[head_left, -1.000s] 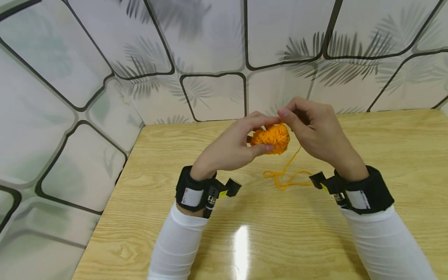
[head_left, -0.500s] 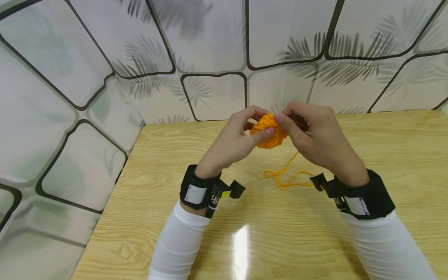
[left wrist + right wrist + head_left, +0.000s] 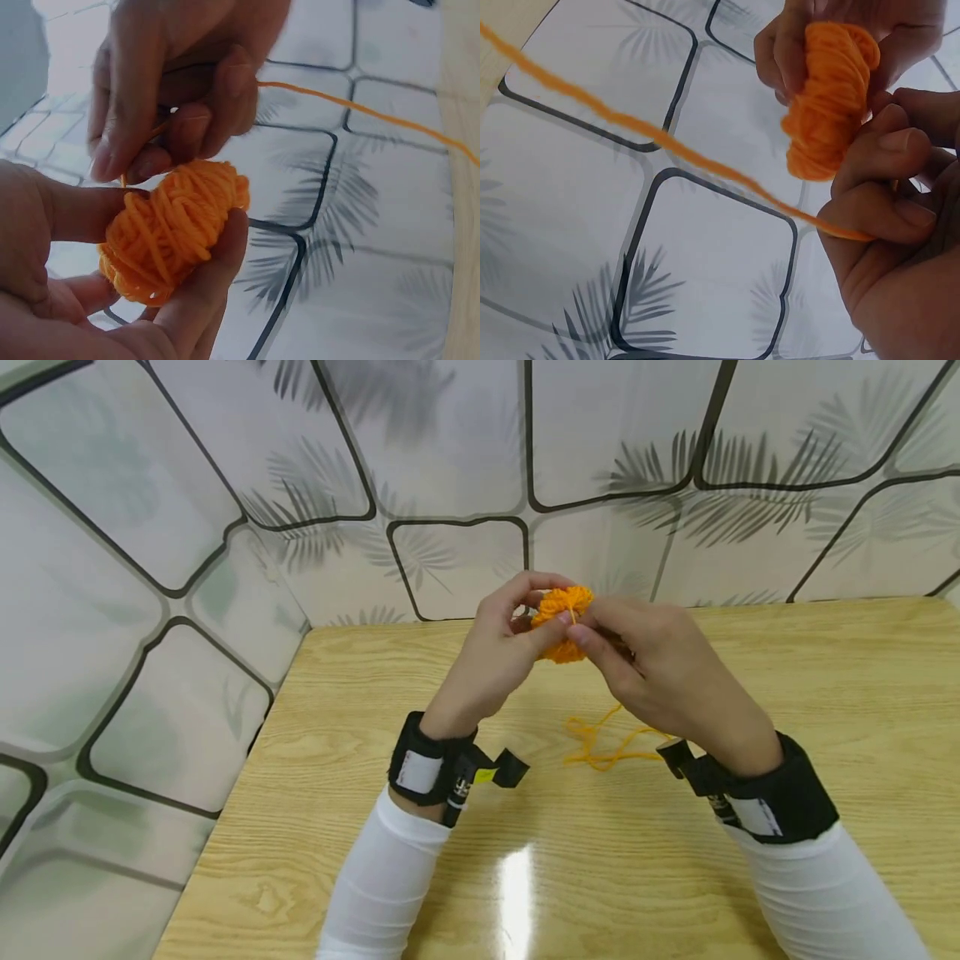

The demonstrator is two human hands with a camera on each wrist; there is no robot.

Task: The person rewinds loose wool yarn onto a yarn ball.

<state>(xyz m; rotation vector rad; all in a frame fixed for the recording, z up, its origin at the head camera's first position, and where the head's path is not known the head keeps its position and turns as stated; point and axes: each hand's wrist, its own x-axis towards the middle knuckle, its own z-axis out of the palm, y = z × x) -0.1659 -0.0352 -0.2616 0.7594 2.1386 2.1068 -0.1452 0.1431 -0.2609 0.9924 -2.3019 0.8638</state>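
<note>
My left hand (image 3: 498, 647) grips a small ball of orange yarn (image 3: 176, 229) between thumb and fingers, raised over the far part of the table. In the left wrist view its wound strands show between the fingertips. My right hand (image 3: 660, 660) is right beside the ball and pinches the yarn strand (image 3: 742, 180) between thumb and forefinger, where a short length runs onto the ball. From the curled lower fingers of that hand the strand trails away. Its loose end part lies in loops (image 3: 600, 747) on the table below.
The pale wood table (image 3: 337, 860) runs up to a wall (image 3: 457, 443) with dark outlined panels and leaf prints. Another patterned wall (image 3: 135, 610) borders the table's left side. Black wrist straps (image 3: 431, 760) with small cameras sit on both wrists.
The left hand has turned the yarn ball and moved it slightly up and left. The right hand has shifted leftward and down around it, drawing the strand across the ball's near face.
</note>
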